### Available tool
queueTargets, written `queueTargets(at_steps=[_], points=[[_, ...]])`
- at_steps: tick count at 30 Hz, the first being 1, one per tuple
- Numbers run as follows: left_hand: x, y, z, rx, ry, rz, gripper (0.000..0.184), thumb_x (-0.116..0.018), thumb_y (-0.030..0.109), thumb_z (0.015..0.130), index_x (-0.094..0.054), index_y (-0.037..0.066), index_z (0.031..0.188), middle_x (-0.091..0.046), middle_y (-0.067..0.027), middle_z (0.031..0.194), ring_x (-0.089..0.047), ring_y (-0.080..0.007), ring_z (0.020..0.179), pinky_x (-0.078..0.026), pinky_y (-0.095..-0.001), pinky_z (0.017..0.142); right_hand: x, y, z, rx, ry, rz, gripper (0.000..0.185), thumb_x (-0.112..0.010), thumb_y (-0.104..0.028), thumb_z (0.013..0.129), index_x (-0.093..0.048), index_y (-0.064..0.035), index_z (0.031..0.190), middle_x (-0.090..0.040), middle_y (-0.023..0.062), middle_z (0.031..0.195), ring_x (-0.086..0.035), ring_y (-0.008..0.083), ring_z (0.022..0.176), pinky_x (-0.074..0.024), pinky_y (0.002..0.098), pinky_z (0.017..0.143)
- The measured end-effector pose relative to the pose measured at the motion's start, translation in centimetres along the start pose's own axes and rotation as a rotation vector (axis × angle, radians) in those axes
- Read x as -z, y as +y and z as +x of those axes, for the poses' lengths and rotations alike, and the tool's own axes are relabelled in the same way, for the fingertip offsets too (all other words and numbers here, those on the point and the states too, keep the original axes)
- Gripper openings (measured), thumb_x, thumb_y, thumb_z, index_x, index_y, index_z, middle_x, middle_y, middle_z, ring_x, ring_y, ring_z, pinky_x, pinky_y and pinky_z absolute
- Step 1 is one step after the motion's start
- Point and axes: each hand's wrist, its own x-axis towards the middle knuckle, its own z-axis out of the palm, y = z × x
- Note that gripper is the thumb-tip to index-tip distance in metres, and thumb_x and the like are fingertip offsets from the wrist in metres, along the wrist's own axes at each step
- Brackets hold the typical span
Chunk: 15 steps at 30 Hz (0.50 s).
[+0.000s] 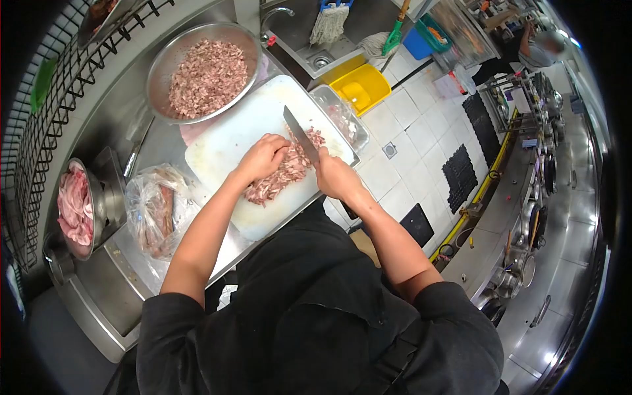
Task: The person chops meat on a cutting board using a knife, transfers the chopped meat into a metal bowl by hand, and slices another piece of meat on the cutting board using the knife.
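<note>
A white cutting board (227,148) lies on the steel counter in front of me, with a pile of chopped meat (280,183) across it. My right hand (337,176) is wrapped round the handle of a knife (301,134). Its broad blade points away from me and stands over the meat, between my two hands. My left hand (263,158) presses on the left side of the pile with curled fingers; its fingertips are partly hidden. Small cut pieces also lie to the right of the blade.
A large steel bowl of chopped meat (207,79) stands behind the board. To the left are a plastic bag of meat (158,214) and a bowl of raw meat pieces (76,204). A clear container (342,115) sits at the board's right edge. Another person (536,56) is far right.
</note>
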Motion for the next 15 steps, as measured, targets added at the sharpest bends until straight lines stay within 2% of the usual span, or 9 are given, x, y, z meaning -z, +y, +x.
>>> queueTargets(at_steps=[4, 6, 11, 13, 15], points=[[0.1, 1.3, -0.7, -0.006, 0.066, -0.03, 0.021, -0.065, 0.018, 0.093, -0.068, 0.002, 0.106, -0.065, -0.015, 0.118, -0.059, -0.0346, 0.115, -0.049, -0.0423, 0.099, 0.5, -1.6, -0.2, 0.035, -0.03, -0.014, 0.025, -0.051, -0.009, 0.095, -0.046, 0.0096, 0.111, -0.066, 0.0385, 0.086, -0.066, 0.0552, 0.086, -0.0511, 0.061, 0.08], [-0.3, 1.2, -0.9, -0.035, 0.057, -0.015, 0.022, -0.067, 0.019, 0.091, -0.068, 0.003, 0.107, -0.065, -0.0147, 0.118, -0.059, -0.0345, 0.115, -0.049, -0.0422, 0.099, 1.3, -3.0, -0.9, -0.032, -0.141, -0.044, 0.032, -0.05, -0.003, 0.088, -0.047, 0.011, 0.117, -0.068, 0.0373, 0.094, -0.069, 0.0516, 0.09, -0.054, 0.0574, 0.083], [-1.4, 0.5, -1.3, -0.059, 0.088, 0.009, 0.025, -0.07, 0.018, 0.088, -0.068, 0.004, 0.107, -0.065, -0.0147, 0.118, -0.059, -0.0344, 0.115, -0.049, -0.0421, 0.098, -0.7, -3.9, -2.3, -0.133, -0.245, -0.082, 0.032, -0.049, -0.002, 0.089, -0.043, 0.0084, 0.119, -0.068, 0.0365, 0.094, -0.069, 0.0516, 0.091, -0.0531, 0.0583, 0.084], [-1.7, 0.3, -1.5, -0.051, 0.103, -0.016, 0.025, -0.071, 0.017, 0.086, -0.069, 0.004, 0.108, -0.066, -0.0148, 0.118, -0.06, -0.0345, 0.112, -0.049, -0.042, 0.098, -4.6, -2.1, -0.9, -0.099, -0.078, -0.016, 0.031, -0.049, -0.004, 0.09, -0.043, 0.0066, 0.119, -0.068, 0.0367, 0.094, -0.068, 0.0523, 0.09, -0.0529, 0.0589, 0.083], [-1.9, 0.5, -1.9, -0.052, 0.105, -0.021, 0.024, -0.07, 0.016, 0.086, -0.069, 0.004, 0.107, -0.066, -0.0147, 0.117, -0.06, -0.0347, 0.111, -0.049, -0.0422, 0.098, -4.9, -1.9, 0.9, -0.095, -0.079, 0.006, 0.035, -0.047, -0.006, 0.092, -0.041, 0.0071, 0.124, -0.068, 0.0362, 0.093, -0.068, 0.0527, 0.089, -0.0528, 0.0597, 0.081]])
